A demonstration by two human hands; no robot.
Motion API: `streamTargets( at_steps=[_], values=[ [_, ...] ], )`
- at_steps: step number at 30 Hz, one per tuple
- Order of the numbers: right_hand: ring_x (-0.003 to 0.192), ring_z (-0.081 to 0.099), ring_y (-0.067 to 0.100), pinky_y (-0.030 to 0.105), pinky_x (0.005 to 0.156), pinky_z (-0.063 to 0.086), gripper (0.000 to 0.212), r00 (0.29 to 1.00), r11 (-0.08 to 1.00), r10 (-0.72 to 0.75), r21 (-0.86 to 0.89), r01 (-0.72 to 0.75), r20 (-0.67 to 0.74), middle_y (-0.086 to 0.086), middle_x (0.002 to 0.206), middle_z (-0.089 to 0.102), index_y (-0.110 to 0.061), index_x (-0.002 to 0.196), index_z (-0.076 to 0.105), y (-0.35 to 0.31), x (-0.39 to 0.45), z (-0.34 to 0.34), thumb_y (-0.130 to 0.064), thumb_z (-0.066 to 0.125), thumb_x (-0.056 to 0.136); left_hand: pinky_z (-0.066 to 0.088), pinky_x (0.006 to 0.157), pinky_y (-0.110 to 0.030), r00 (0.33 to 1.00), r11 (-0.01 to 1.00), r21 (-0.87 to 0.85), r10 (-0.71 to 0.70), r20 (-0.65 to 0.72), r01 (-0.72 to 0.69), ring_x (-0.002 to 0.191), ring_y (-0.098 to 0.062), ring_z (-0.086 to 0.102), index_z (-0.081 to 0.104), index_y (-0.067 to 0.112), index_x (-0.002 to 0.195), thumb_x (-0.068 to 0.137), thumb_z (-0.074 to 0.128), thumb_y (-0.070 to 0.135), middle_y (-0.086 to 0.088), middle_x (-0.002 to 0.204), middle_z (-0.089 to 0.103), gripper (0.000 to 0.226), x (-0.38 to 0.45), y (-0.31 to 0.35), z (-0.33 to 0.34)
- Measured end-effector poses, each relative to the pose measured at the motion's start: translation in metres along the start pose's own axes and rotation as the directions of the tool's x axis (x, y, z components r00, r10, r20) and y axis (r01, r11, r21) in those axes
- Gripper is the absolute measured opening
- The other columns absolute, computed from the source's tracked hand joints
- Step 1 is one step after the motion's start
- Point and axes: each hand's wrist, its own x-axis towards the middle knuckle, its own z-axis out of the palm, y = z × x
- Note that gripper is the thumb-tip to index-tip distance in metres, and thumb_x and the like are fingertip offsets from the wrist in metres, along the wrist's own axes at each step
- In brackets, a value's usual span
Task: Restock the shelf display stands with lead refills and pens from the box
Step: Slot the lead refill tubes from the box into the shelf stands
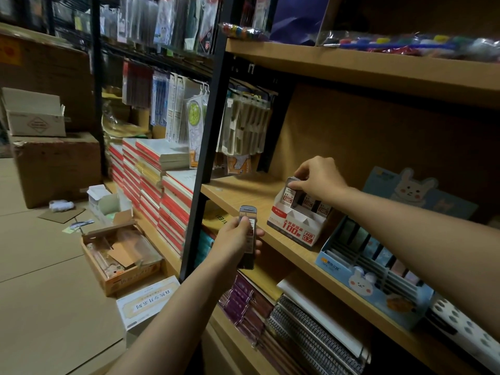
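I see a white display stand (295,226) with a red printed front on the tan wood shelf (243,190). Beside it, a light-blue stand (378,290) bears white rabbits. The notebooks (151,169) have red-and-white edges.

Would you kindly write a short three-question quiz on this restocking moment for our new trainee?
1. True or false: the right hand pinches a lead refill case at the white display stand.
2. What does the left hand hold: A pens, B lead refill cases, C a notebook?
3. Which stand sits right of the white one?

Key: 1 true; 2 B; 3 the blue rabbit display stand.
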Motion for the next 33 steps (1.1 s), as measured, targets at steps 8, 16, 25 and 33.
streamTargets(
  at_steps=[8, 16, 25, 33],
  values=[
    [0.099, 0.056, 0.020, 0.037, 0.082, 0.052, 0.039, 0.989, 0.969, -0.141, -0.210, 0.129, -0.042, 0.003, 0.114, 0.046, -0.020, 0.132, 0.057, 0.000, -0.022, 0.005, -0.036, 0.056, 0.097, 0.049, 0.063, -0.025, 0.995, 0.998, 0.061, -0.014, 0.101, 0.008, 0.074, -0.016, 0.058, 0.054, 0.014, 0.117, 0.104, 0.039, 0.024, -0.011, 0.097, 0.059, 0.022, -0.004, 0.001, 0.004],
    [0.079, 0.069, 0.003, 0.029, 0.072, 0.060, 0.022, 0.954, 0.914, -0.168, 0.403, 0.057, 0.246, -0.009, 0.091, 0.072, -0.028, 0.112, 0.070, -0.008, -0.086, -0.009, -0.035, 0.061, 0.093, 0.055, 0.071, -0.022, 0.951, 0.990, 0.117, 0.044, 0.307, -0.083, 0.091, -0.018, 0.069, 0.061, 0.015, 0.121, 0.099, 0.049, 0.016, -0.009, 0.106, 0.069, 0.025, -0.008, -0.001, 0.015],
    [0.080, 0.062, 0.000, 0.014, 0.066, 0.049, 0.012, 0.975, 0.981, -0.007, 0.188, 0.050, -0.220, -0.010, 0.092, 0.069, -0.022, 0.100, 0.072, 0.026, -0.047, -0.071, -0.027, 0.068, 0.090, 0.030, 0.116, -0.043, 0.865, 0.368, 0.806, 0.386, 0.321, -0.464, 0.143, -0.019, 0.017, 0.026, 0.035, 0.149, 0.092, 0.056, 0.044, 0.009, 0.157, 0.010, 0.065, 0.019, -0.027, 0.037],
    [0.077, 0.058, 0.004, 0.009, 0.056, 0.038, 0.016, 0.988, 0.998, 0.022, 0.069, -0.011, -0.156, 0.000, 0.096, 0.070, -0.013, 0.101, 0.073, 0.029, -0.033, -0.033, -0.023, 0.068, 0.090, -0.007, 0.112, -0.038, 0.824, -0.003, 0.876, 0.337, 0.455, -0.482, 0.144, -0.013, -0.025, -0.001, 0.042, 0.151, 0.096, 0.037, 0.058, 0.010, 0.159, -0.022, 0.069, 0.040, -0.051, 0.038]
  ],
)
